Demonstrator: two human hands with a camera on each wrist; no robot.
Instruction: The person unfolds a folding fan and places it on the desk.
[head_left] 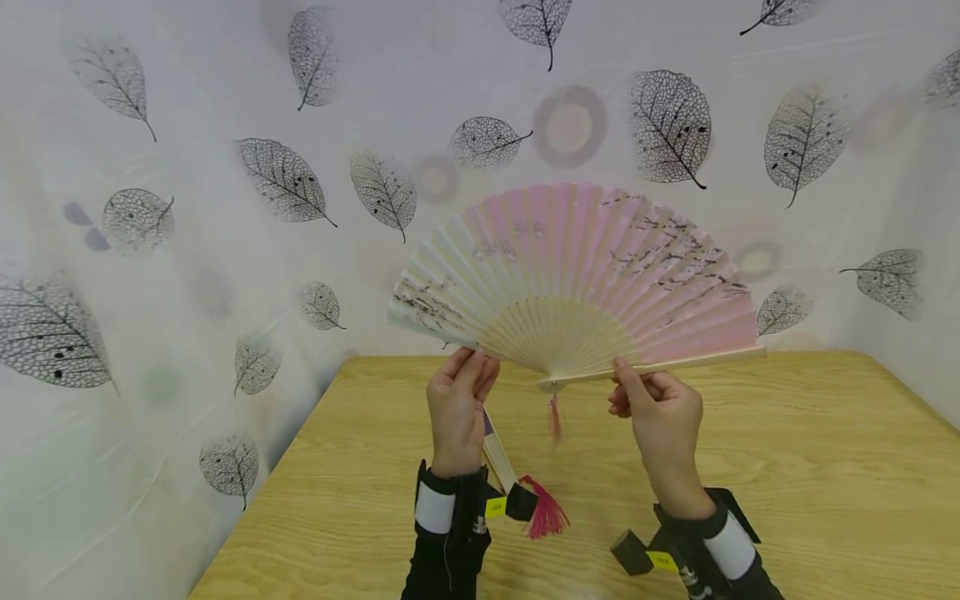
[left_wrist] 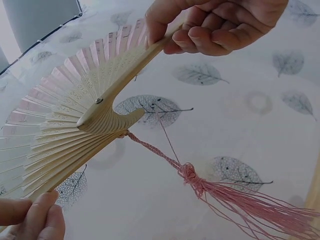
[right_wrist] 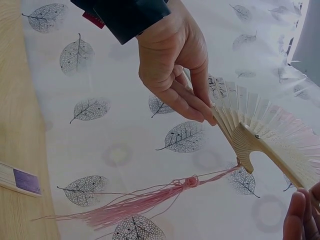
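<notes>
A hand fan (head_left: 570, 250), spread wide, is held up above the table. Its cloth is pink and pale green with printed dark blossom branches, and its ribs are pale wood. My left hand (head_left: 459, 412) pinches the left outer rib between thumb and fingers. On the other side, my right hand (head_left: 666, 421) grips the right guard stick, thumb on top. From the pivot hangs a pink tassel (left_wrist: 250, 202), loose and touched by neither hand. Both hands also show in the right wrist view, the left hand (right_wrist: 172, 70) above and the right fingers (right_wrist: 302, 215) at the lower corner.
On the wooden table (head_left: 337, 492) behind my left wrist lies a folded fan (head_left: 498, 454), partly hidden, with a purple band (right_wrist: 27, 181) and a dark red tassel (head_left: 547, 510). A white leaf-printed curtain (head_left: 420, 75) surrounds the table's back and left.
</notes>
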